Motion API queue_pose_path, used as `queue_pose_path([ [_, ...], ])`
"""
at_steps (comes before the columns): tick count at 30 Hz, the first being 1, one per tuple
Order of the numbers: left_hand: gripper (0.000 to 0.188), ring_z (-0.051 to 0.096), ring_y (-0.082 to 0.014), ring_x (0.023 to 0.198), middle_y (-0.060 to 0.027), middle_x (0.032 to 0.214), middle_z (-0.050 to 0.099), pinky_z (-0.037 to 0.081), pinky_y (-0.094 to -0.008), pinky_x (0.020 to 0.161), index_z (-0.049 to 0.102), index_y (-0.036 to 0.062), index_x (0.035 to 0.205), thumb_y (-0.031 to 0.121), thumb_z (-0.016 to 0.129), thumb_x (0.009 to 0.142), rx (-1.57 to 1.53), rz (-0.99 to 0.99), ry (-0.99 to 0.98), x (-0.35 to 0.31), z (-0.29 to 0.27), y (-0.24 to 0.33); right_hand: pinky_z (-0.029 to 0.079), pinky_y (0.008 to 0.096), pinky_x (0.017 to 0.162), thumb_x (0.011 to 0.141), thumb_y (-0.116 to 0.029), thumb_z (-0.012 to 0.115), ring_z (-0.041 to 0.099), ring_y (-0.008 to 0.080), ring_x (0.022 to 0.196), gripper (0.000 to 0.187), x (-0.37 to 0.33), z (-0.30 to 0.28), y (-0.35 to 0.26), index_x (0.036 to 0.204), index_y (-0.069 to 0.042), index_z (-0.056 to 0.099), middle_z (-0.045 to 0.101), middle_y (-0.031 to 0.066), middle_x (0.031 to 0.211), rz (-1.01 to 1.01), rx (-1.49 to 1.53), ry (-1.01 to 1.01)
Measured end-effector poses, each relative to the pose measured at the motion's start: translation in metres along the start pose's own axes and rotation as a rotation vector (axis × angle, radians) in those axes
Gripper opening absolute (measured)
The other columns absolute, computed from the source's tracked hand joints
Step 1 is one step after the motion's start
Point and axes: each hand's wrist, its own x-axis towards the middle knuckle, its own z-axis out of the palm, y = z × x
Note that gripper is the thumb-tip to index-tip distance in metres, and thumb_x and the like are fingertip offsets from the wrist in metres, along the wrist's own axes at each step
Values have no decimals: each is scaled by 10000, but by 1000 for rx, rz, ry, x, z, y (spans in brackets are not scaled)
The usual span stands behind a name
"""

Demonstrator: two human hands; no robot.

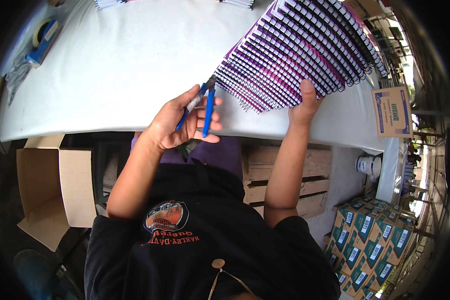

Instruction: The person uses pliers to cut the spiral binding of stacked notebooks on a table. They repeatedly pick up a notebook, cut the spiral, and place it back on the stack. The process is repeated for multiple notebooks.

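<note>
In my left hand (180, 117) is a pair of wire cutters (208, 107) with blue handles, the handles spread apart. Its dark jaws meet the left corner of a fanned stack of spiral notebooks (290, 55), whose dark coils run in close rows over purple and pink covers. Pale loose coil ends poke out at the stack's near corner. My right hand (305, 102) grips the stack's near right edge, thumb up against the coils; its other fingers are hidden by the notebooks.
A white cloth covers the table (120, 75). Far left lies a blue tape dispenser (44, 42). Below the table's left edge stands an open cardboard box (77, 185). A small carton (392, 112), a white bucket (369, 165) and stacked green-brown boxes (370, 245) are at right.
</note>
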Motion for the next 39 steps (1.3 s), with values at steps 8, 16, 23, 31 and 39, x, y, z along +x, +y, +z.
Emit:
queue_pose_path([
  [8, 512, 544, -147, 619, -85, 729, 548, 468, -296, 535, 522, 2, 1061, 475, 350, 970, 1351, 70, 615, 2, 21, -1, 363, 338, 983, 723, -240, 728, 483, 197, 1106, 763, 1, 2, -6, 1334, -8, 335, 468, 104, 1236, 65, 50, -37],
  [16, 630, 605, -342, 1018, -223, 1080, 592, 502, -531, 831, 458, -36, 1254, 484, 237, 976, -141, -43, -168, 9, -27, -1, 378, 342, 975, 737, -220, 723, 487, 186, 1092, 733, 2, 4, -7, 1326, -15, 338, 477, 97, 1215, 53, 48, -38],
  [23, 594, 588, -239, 730, -149, 875, 603, 527, -438, 663, 524, -35, 1102, 483, 262, 979, 335, -8, 302, 6, -1, 5, 372, 339, 978, 738, -242, 732, 485, 185, 1092, 758, 2, 3, -7, 1336, -22, 322, 473, 94, 1221, 37, 41, -44],
  [31, 569, 630, -247, 804, -154, 927, 632, 539, -391, 692, 506, -43, 1150, 462, 308, 977, 816, -57, 433, 2, 21, 13, 370, 341, 980, 735, -241, 733, 483, 189, 1097, 760, 3, 6, -8, 1336, -25, 320, 471, 98, 1219, 18, 37, -43],
  [39, 577, 625, -229, 748, -131, 859, 603, 556, -393, 653, 510, -34, 1151, 458, 263, 979, 298, -102, 225, 3, 4, 20, 371, 343, 979, 729, -216, 739, 477, 190, 1104, 769, 4, 6, -12, 1338, -28, 309, 462, 106, 1225, 38, 52, -58],
])
